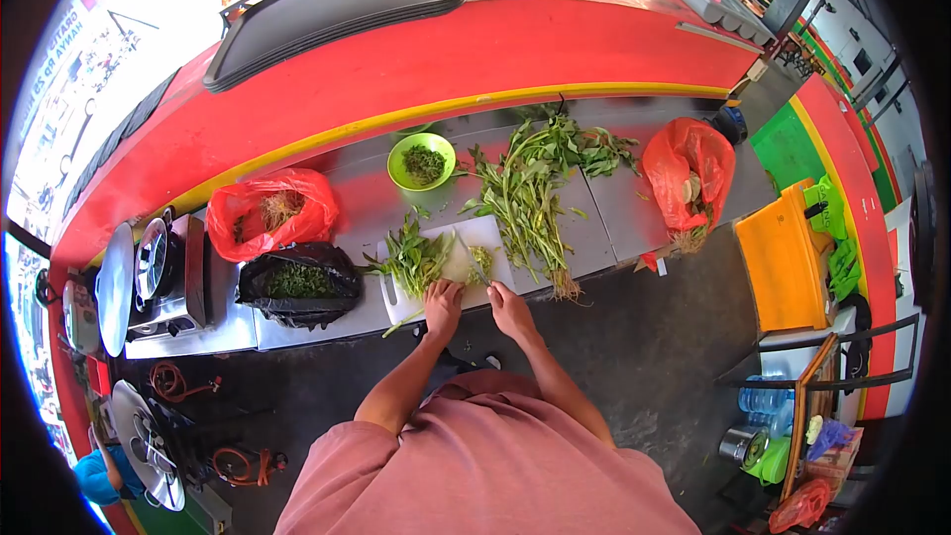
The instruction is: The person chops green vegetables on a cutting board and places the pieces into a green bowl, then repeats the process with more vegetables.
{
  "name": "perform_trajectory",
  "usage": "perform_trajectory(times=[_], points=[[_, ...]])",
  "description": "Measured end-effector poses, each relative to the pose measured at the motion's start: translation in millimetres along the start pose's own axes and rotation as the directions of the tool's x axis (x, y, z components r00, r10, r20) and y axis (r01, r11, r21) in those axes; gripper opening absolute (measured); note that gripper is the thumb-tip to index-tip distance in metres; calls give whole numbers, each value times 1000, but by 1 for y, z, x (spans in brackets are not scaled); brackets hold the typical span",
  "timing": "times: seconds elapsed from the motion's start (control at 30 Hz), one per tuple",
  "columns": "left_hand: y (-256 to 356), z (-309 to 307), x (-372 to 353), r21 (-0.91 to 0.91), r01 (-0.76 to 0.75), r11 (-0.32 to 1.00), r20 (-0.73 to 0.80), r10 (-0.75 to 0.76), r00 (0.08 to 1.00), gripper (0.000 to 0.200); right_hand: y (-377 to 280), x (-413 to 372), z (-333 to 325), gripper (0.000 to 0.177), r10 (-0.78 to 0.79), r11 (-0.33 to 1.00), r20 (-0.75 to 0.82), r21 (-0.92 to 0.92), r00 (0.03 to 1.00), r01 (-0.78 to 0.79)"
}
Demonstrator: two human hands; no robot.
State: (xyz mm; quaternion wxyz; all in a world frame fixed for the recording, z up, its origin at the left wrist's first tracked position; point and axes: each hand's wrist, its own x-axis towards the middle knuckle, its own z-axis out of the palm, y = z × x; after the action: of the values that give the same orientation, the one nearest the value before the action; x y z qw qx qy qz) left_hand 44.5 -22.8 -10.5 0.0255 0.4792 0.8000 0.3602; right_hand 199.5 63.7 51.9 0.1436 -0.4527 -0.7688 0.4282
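From the head camera, looking straight down, both forearms reach forward from the pink shirt to the near edge of the steel tabletop (604,213), elbows bent and wrists close together. The left hand (443,297) lies palm down on the stem end of a bunch of greens (414,258), with its fingers curled over the stems and pinning them to the white cutting board (487,234). The right hand (508,309) sits just beside it, closed in a fist around what looks like a knife (472,263). At this size the blade is only a pale sliver slanting across the board towards the leaves. A small heap of cut pieces (482,258) lies next to that blade. Beyond the board is a loose pile of long-stemmed greens (525,188), with a green bowl (396,166) to its left. A black bag (297,282) of leaves sits left of the board.
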Motion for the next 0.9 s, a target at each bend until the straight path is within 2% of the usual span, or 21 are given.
perform_trajectory(times=[0.07,0.13,0.17,0.23,0.27,0.4,0.47,0.5,0.57,0.63,0.73,0.8,0.87,0.9], points=[[0,-2,0,13,16,1000,26,-16,1000,9,6,-4,-6,42,-7,1000,-19,29,1000,7],[3,-10,7,146,-124,981,-37,131,991,10,15,-9,-6,42,11,998,-18,68,1000,-10],[3,-15,12,151,-118,981,-40,126,991,10,20,-12,-5,42,7,998,-11,68,1000,-6],[-10,-15,17,18,-110,994,62,109,992,11,21,-18,-7,44,69,994,59,84,996,-73],[-17,-11,19,42,-151,988,70,148,987,9,20,-22,-7,44,63,995,67,78,996,-68],[-13,-8,20,85,-91,992,115,81,990,9,20,-28,1,43,37,995,99,87,994,-46],[-3,-7,17,160,39,986,118,-58,991,9,22,-27,4,43,29,995,116,87,993,-40],[-3,-3,14,153,40,987,121,-58,991,9,21,-26,3,41,30,995,96,91,995,-39],[-1,6,9,197,147,969,-2,-150,989,10,20,-25,1,39,31,996,72,86,997,-37],[2,4,11,178,151,972,-16,-150,989,11,24,-30,7,39,1,994,-31,112,1000,3],[9,-2,2,145,179,973,10,-182,983,13,45,-31,19,40,-58,997,-51,42,997,60],[6,-4,9,130,190,973,36,-196,980,14,51,-31,24,41,-28,997,-46,67,999,31],[-2,1,7,131,98,987,105,-112,988,11,54,-36,29,42,20,995,-40,96,999,-16],[-3,-1,8,126,99,987,117,-114,987,11,51,-36,28,42,16,996,-54,92,998,-11]])
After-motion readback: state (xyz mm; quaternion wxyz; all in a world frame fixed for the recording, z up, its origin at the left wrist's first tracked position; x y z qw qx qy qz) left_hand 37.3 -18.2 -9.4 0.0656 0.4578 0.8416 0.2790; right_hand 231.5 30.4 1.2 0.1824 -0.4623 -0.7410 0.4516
